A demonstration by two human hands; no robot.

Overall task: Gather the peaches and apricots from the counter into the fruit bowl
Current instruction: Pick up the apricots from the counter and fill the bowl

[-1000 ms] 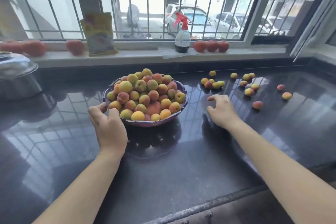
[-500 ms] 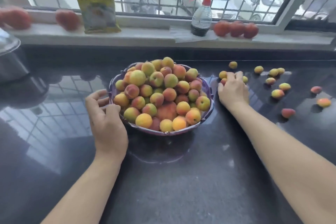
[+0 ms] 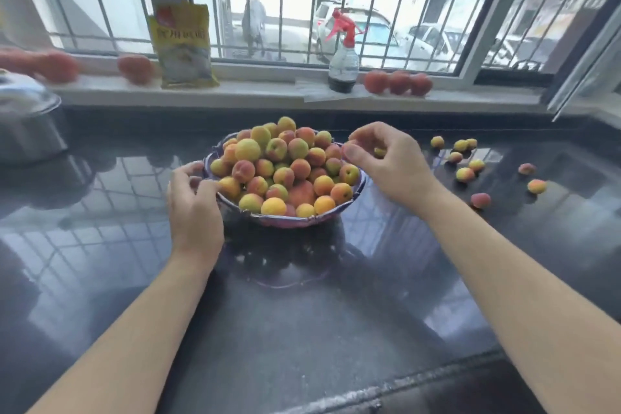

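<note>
Purple bowl [image 3: 357,191] near the counter's [image 3: 302,329] middle, toward its back edge, heaped with peaches and apricots [image 3: 285,168]. Left hand [image 3: 193,208] gripping the bowl's left rim, fingers curled round it, thumb on the outside. Right hand [image 3: 391,158] raised over the bowl's right rim, fingers curled and bunched; looks to be pinching small fruit at the fingertips, but blurred, cannot tell for sure. Loose fruit [image 3: 465,174] scattered toward the counter's back right: about 9 pieces, well apart from the bowl. Along the sill [image 3: 268,94] behind: yellow packet [image 3: 183,45], spray bottle [image 3: 343,54], 3 red fruits [image 3: 398,82] just beside the bottle, more red fruit [image 3: 134,68] at the left end. Metal pot [image 3: 27,121] at the counter's back left corner.
</note>
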